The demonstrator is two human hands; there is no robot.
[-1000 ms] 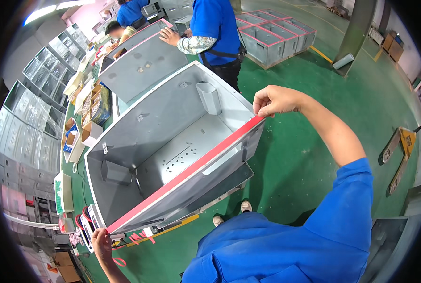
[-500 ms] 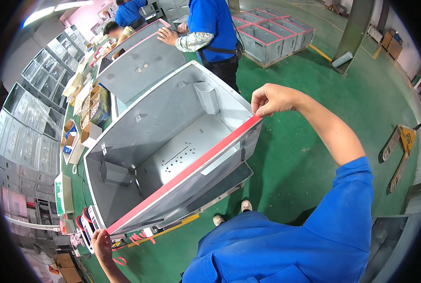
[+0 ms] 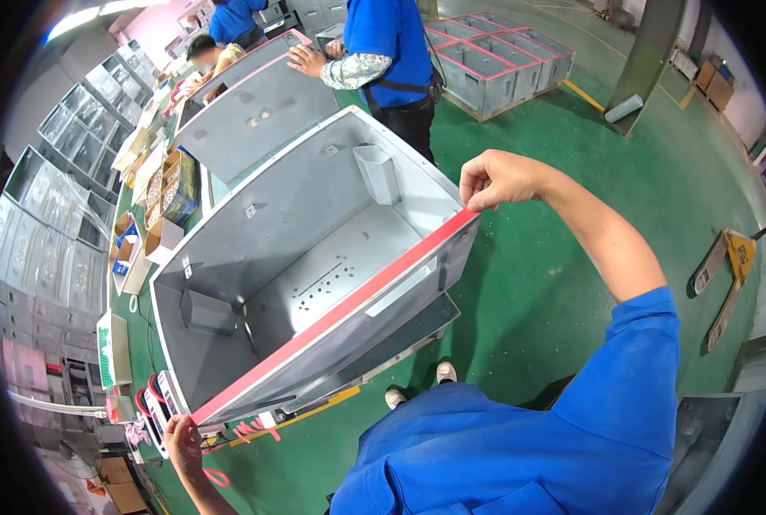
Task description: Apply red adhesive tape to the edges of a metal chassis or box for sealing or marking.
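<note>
A large grey sheet-metal box [image 3: 263,215] stands open-topped before me, with holes in its floor and brackets along its walls. Along its near upper edge runs a straight strip of red tape [image 3: 331,319]. My right hand [image 3: 501,180] pinches the tape's right end at the box's right corner, thumb and fingers closed. At the lower left corner, my left hand [image 3: 182,440] is closed in a pinch on the other end. Between the two hands the strip lies along the rim; whether all of it sticks down, I cannot tell.
Beyond the box, a co-worker in blue [image 3: 387,51] rests a hand on another grey box [image 3: 254,124]. Parts bins [image 3: 172,193] line the bench on the left. Grey boxes with red edges [image 3: 486,81] stand on the floor. A pallet jack [image 3: 730,266] is at right, near a post [image 3: 649,69].
Almost nothing differs; both hands keep their pinch on the tape ends. The view has shifted very slightly.
</note>
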